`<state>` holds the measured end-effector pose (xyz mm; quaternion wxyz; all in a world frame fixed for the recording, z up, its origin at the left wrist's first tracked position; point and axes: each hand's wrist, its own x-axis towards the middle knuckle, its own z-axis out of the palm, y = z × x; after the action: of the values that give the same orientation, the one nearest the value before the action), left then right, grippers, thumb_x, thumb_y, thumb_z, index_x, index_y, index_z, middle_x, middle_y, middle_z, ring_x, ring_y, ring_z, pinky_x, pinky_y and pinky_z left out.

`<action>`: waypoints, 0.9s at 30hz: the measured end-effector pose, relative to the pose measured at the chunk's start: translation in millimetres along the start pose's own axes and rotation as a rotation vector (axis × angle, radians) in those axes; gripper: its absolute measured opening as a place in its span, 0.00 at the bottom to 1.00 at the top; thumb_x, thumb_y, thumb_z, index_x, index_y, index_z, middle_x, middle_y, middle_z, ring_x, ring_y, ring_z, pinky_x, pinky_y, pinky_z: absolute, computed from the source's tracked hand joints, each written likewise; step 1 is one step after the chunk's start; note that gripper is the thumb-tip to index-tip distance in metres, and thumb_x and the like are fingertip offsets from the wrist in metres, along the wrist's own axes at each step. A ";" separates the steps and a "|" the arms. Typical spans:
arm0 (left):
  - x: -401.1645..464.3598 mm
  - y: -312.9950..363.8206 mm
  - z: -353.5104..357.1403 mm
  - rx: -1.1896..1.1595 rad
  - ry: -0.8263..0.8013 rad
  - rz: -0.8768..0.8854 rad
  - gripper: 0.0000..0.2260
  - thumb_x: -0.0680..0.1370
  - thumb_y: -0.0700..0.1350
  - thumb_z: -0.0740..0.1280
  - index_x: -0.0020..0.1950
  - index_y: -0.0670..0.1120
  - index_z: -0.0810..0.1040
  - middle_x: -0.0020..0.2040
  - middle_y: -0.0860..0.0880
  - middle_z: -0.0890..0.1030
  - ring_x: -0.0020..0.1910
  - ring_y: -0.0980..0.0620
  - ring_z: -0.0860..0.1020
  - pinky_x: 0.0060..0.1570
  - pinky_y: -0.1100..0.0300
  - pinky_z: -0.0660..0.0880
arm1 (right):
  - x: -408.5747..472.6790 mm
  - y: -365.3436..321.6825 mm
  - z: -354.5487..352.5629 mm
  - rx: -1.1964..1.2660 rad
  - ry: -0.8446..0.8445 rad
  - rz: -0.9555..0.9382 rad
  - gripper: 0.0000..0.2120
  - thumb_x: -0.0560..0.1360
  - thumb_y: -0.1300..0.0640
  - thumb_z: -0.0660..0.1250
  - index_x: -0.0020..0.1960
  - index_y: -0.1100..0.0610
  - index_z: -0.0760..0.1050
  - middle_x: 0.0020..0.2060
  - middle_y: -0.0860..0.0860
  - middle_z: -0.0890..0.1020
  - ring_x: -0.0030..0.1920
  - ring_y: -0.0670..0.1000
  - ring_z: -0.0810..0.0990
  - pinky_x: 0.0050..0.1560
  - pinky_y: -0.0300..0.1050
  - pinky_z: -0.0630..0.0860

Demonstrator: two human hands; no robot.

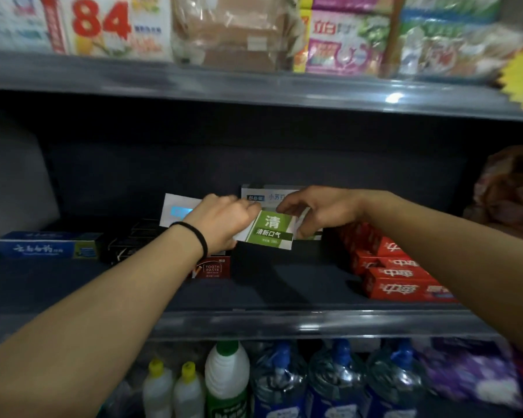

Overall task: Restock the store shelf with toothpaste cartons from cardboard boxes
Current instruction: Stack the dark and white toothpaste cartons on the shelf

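The middle shelf (pixel 284 294) spans the view, a dark deck with a grey front rail; its rear is in deep shadow and the back wall cannot be made out. The upper shelf (pixel 254 86) carries blurred packets, cut off by the top edge; their print is largely unreadable. Below, water bottles (pixel 335 384) and white cleaner bottles (pixel 227 375) are cropped by the bottom edge.

On the middle shelf, right, a stack of red toothpaste cartons (pixel 402 282) lies flat, partly covered by the right forearm. Far left, a blue toothpaste carton (pixel 47 245) lies lengthwise. Beside it, black cartons (pixel 127 245) sit in shadow, labels illegible. A small red carton marked "TOOTH PASTE" (pixel 213 268) stands behind the left wrist, only its end face showing.

The green-and-white toothpaste carton (pixel 269 232) is held above the shelf deck at centre, between both hands, its end face toward the camera. The left hand (pixel 221 221) grips its left side, fingers curled round it; the fingertips are hidden behind the carton. The right hand (pixel 317 212) pinches its upper right corner, fingers bent, thumb underneath and partly obscured.

Behind the hands, a pale carton with blue lettering (pixel 261 196) and a white carton with a cyan patch (pixel 178 211) stand mostly hidden. A black hair band (pixel 198 236) circles the left wrist.
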<state>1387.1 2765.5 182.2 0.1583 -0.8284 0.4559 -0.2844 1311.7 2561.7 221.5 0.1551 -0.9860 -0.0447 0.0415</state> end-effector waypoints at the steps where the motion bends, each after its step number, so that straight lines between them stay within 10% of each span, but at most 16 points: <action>1: -2.9 5.3 -3.1 0.005 0.008 0.006 0.28 0.75 0.47 0.68 0.72 0.48 0.61 0.65 0.49 0.72 0.61 0.49 0.72 0.48 0.55 0.71 | -5.2 -3.9 1.0 0.006 -0.003 -0.011 0.23 0.72 0.55 0.73 0.65 0.50 0.73 0.55 0.43 0.79 0.54 0.42 0.77 0.55 0.35 0.72; 27: 11.3 16.8 -6.3 -0.413 -0.165 -0.153 0.21 0.74 0.49 0.71 0.66 0.51 0.72 0.61 0.49 0.76 0.58 0.46 0.75 0.54 0.52 0.74 | -52.0 51.0 11.3 -0.212 0.209 0.179 0.21 0.70 0.56 0.75 0.60 0.54 0.75 0.50 0.47 0.78 0.50 0.49 0.77 0.48 0.41 0.70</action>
<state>1376.8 2747.0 182.1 0.0003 -0.8958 0.4257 -0.1277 1262.8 2511.5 198.5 0.0497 -0.9958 0.0553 -0.0526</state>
